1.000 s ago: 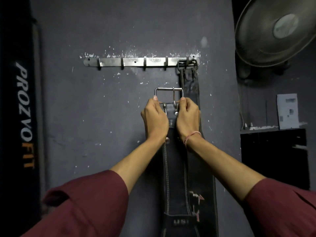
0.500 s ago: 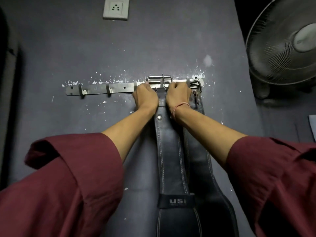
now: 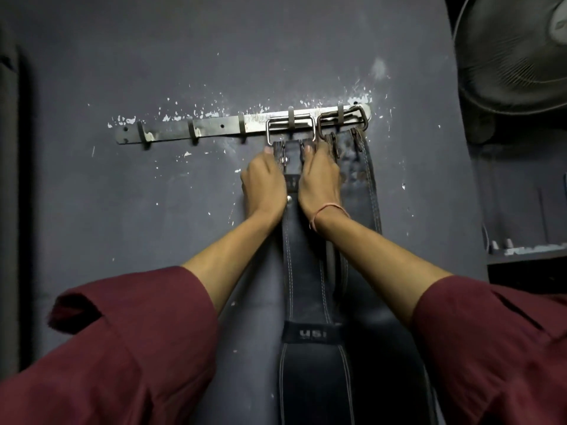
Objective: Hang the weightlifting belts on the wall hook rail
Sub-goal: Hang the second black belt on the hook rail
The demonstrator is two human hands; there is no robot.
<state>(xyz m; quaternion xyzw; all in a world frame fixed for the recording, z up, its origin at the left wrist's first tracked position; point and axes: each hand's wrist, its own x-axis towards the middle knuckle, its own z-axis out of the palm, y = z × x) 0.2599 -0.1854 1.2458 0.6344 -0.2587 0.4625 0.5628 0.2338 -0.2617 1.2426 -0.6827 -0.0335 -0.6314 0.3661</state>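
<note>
A steel hook rail is screwed to the dark grey wall. A black leather belt with a "USI" loop hangs below it; its silver buckle sits over the second hook from the right. My left hand and my right hand grip the belt's top end just under the buckle, one on each side. A second, worn belt hangs by its rusty buckle from the rightmost hook, partly behind my right hand.
Three bare hooks stand on the rail's left part. A wall fan fills the upper right corner. A dark shelf juts out at the right edge. A dark upright panel runs down the left edge.
Both hands lifted the belt from below the rail up to it, and the silver buckle now rests over a hook. My hands slid slightly down under the buckle.
</note>
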